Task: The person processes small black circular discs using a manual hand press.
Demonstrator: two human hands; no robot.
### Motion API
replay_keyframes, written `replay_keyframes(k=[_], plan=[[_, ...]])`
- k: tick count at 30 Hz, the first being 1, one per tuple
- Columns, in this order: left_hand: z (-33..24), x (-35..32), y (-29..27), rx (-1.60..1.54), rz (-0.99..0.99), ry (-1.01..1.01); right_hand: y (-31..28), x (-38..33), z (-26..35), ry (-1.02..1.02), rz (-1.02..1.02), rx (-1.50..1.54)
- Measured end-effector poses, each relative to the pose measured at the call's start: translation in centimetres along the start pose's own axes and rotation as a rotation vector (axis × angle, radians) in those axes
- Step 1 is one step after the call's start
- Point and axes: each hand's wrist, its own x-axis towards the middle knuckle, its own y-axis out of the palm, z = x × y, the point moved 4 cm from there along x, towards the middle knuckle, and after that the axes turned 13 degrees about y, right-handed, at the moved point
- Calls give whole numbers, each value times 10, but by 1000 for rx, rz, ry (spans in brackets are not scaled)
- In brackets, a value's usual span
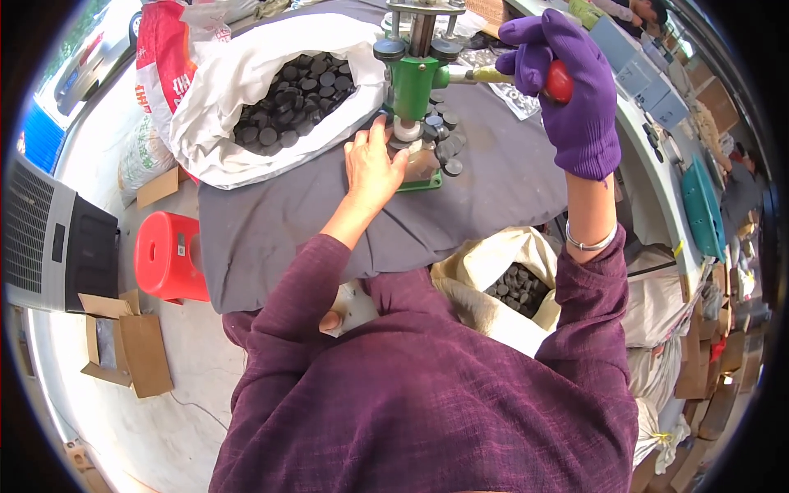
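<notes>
A green hand press (413, 82) with a white ram tip stands on the cloth-covered table. At its base, my bare left hand (371, 167) has thumb and fingers around a black round disc (398, 143) beneath the ram; its fingertips are partly hidden. My right hand (575, 107), in a purple knitted glove, is raised and closed round the red knob (559, 81) of the press's side lever (485, 75). Loose black discs (450, 146) lie beside the base. Left of the press, a white sack (201, 135) lies open, full of black discs.
A cream sack (460, 267) of dark pieces sits below the table edge. Grey cloth (279, 214) covers the table. A red stool (164, 255), an open carton (140, 353) and a grey air cooler (41, 234) stand at left. Along the right runs a long table (649, 177).
</notes>
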Motion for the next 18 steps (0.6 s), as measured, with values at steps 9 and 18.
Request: replay_keyframes(k=[9,18], plan=[[5,5,22,-177,-21,-186,-8,-23,-11,-317,123,-281],[13,5,-4,-286,-154,-106,-6,-90,-80,-246,102,-402]])
